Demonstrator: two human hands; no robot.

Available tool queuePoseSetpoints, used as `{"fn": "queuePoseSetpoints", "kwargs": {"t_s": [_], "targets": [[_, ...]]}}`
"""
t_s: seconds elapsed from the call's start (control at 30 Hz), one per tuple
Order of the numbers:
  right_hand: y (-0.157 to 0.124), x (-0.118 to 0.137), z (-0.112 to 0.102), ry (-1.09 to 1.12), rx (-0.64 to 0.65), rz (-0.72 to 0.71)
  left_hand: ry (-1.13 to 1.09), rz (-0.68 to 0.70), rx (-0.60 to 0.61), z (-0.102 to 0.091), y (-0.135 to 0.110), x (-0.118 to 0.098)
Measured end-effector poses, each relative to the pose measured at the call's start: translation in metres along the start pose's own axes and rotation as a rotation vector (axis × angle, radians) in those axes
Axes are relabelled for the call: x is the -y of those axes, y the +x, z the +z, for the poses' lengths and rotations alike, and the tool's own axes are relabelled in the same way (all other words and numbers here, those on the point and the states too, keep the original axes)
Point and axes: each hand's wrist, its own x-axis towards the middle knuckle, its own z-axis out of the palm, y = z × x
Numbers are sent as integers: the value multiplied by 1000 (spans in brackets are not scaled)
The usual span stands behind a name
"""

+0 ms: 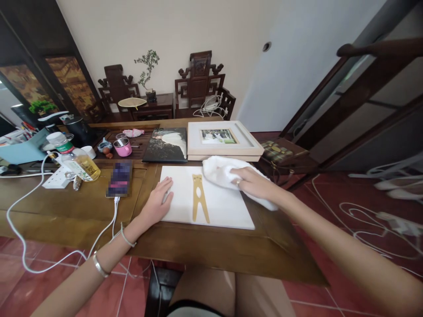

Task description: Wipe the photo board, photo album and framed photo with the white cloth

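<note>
A white board (228, 211) lies flat on the wooden table, with a tan, long-legged cat-shaped figure (195, 193) on its face. My left hand (159, 200) rests on the board's left edge, fingers stretched out and holding nothing. Bunched in my right hand (249, 180) is a white cloth (214, 169), which lies over the board's upper right corner and hangs past its right side. Part of the cloth is hidden under the fingers. Just beyond the board sit a white-framed picture (247, 136) and a dark photo panel (155, 147).
To the left are a phone (119, 178) on a charging cable, a power strip (56, 178), a tilted bottle of yellow liquid (84, 165) and a pink cup (123, 148). A brown case (287, 158) stands right of the frame. Cables trail across the red tiled floor (333, 246).
</note>
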Motion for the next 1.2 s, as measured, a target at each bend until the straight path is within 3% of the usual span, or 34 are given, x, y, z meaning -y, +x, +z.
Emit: {"fn": "queuePoseSetpoints", "kwargs": {"t_s": [0.1,0.17,0.3,0.4,0.5,0.6,0.8,0.93,1.07,1.2], "targets": [[9,-1,2,8,-7,-19,-3,5,2,0,0,0],[-2,4,4,12,-4,-27,-4,2,6,0,0,0],[-55,23,8,12,32,29,-5,-8,13,1,0,0],[-97,42,6,37,138,17,-4,-5,15,1,0,0],[-117,54,2,54,217,-28,-2,-5,11,1,0,0],[-105,46,2,39,166,24,-3,-8,3,0,0,0],[-24,1,0,20,20,16,4,3,2,0,0,-1],[14,-10,-3,26,-13,0,12,7,3,0,0,0],[5,3,-1,23,-8,-10,6,6,-4,0,0,0],[-47,33,1,19,43,5,-4,1,-2,1,0,0]]}}
